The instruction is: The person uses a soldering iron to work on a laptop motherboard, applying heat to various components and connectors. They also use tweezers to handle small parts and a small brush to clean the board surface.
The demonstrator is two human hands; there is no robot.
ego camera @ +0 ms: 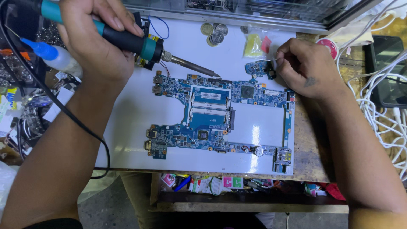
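A blue laptop motherboard lies flat on a white mat. My left hand grips a soldering iron with a teal and black handle. Its metal tip points right and hovers over the board's top edge. My right hand is closed at the board's upper right, pinching what looks like a thin wire beside a small blue circuit board. The item in those fingers is too small to make out.
Several coins and a small yellow bag lie at the mat's top edge. A squeeze bottle with a blue nozzle stands at the left. White cables and a dark phone fill the right side. Clutter sits on a shelf below.
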